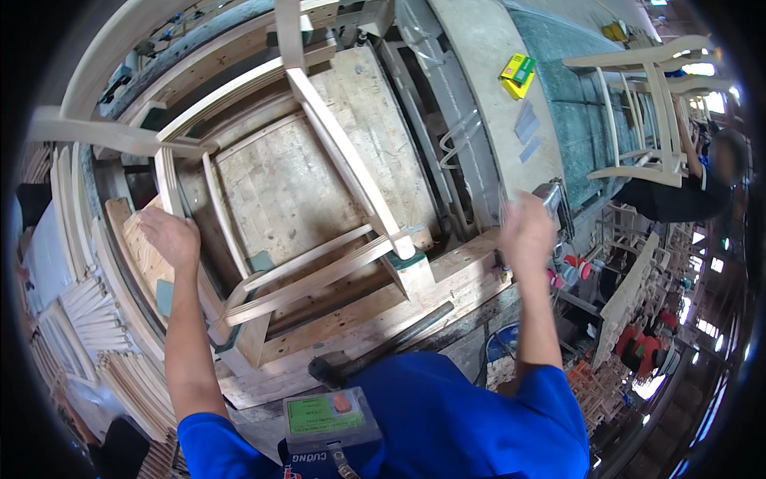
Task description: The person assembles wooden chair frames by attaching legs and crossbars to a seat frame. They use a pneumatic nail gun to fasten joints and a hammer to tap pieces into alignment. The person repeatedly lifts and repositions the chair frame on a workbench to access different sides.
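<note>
An unfinished wooden chair frame (319, 215) lies on its side in a wooden clamping jig (351, 311), its long rails running from the upper middle of the view down toward the lower left, with the longest pale rail slanting from the top centre to a block near the jig's front edge. The left hand (169, 238) rests palm down on the frame's left-hand rail, fingers curled loosely over the wood rather than clenched, so the frame stretches away to the right and upward from that grip. The right hand (527, 231) is raised off the frame at the right end of the jig, blurred, just beside a metal tool head (550, 195); whether its fingers are closed around anything cannot be told. A dark-headed hammer (375, 351) lies along the jig's near edge, its handle slanting up to the right, untouched by either hand. On the pale curved board beyond the jig sits a small yellow and green box (518, 74), with two grey rectangular slips just below it. A green rectangular label sits on the grey device (329, 417) at the person's chest. Another finished pale chair frame (646, 112) stands on the green bench at upper right, beside another person (702, 184).
</note>
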`<control>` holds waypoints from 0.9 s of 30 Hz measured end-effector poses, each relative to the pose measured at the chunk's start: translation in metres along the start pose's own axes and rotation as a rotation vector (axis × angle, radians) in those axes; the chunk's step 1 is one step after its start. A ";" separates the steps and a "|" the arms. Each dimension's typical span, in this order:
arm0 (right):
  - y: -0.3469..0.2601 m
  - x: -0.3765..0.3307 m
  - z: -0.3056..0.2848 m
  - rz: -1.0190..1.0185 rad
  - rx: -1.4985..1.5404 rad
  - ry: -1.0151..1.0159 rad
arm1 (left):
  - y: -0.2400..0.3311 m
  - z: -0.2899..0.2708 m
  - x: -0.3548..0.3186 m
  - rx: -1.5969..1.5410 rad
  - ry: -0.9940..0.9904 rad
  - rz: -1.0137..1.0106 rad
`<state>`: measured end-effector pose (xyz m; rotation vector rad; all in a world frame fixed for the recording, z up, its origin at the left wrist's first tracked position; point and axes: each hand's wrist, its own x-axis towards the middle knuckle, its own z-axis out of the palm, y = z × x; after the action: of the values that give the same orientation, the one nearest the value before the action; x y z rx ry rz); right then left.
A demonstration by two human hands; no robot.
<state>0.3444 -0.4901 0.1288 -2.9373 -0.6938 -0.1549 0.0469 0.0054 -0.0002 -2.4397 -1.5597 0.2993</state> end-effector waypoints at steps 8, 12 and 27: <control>0.041 -0.071 -0.040 0.190 -0.593 -0.530 | -0.010 0.002 0.005 -0.136 -0.023 -0.047; -0.082 -0.071 -0.037 -0.275 0.056 -0.365 | -0.019 -0.001 0.000 -0.214 -0.047 -0.104; -0.128 -0.184 0.028 -0.912 0.556 -1.032 | -0.013 0.003 0.003 -0.244 0.040 -0.071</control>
<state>0.1252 -0.4537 0.0901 -1.7954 -1.7497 1.2886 0.0363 0.0135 0.0008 -2.5415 -1.7520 0.0487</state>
